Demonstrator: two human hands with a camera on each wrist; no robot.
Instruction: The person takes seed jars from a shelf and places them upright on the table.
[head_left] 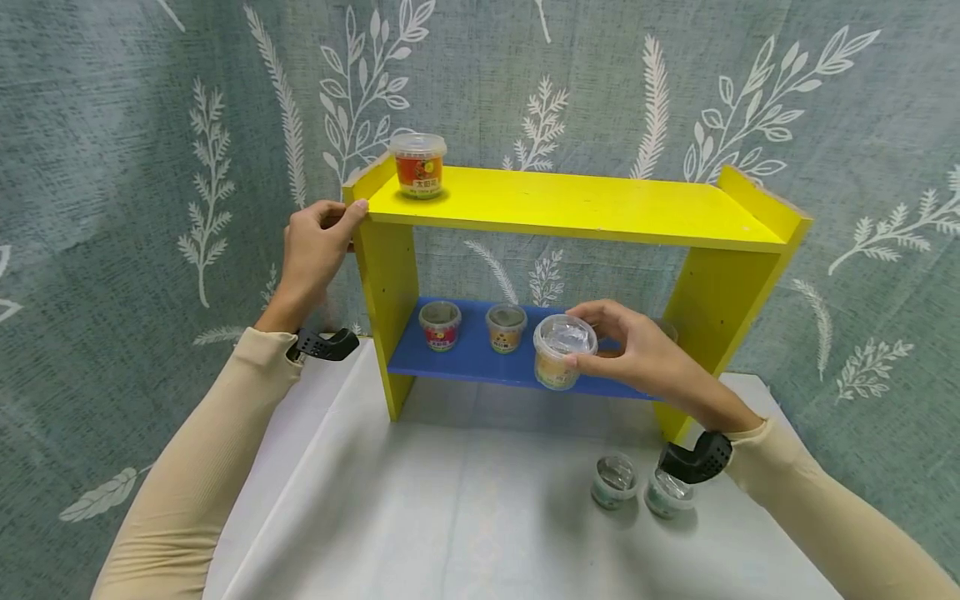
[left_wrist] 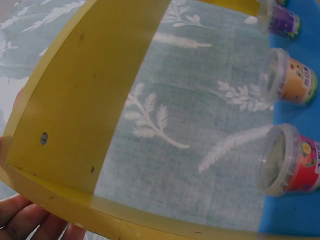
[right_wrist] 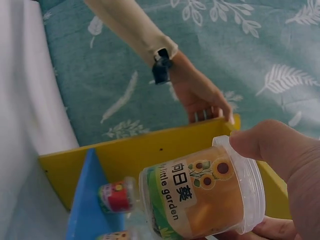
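My right hand (head_left: 637,354) grips a clear plastic cup (head_left: 556,371) by its lidded rim, in front of the lower shelf. Its orange label with sunflowers shows in the right wrist view, where the cup (right_wrist: 200,195) lies tilted on its side, my thumb (right_wrist: 265,145) against the rim. At the upper left corner of the yellow and blue shelf unit (head_left: 562,204), my left hand (head_left: 318,250) holds the side panel, thumb at the front edge. In the left wrist view only its fingertips (left_wrist: 37,220) show below the yellow edge.
On the blue lower board (head_left: 472,362) stand a red-label cup (head_left: 440,325), an orange-label cup (head_left: 506,328) and a purple-label cup (left_wrist: 284,21). Another red-label cup (head_left: 417,165) sits on the top board's left. Two cups (head_left: 614,482) stand on the white table at front right.
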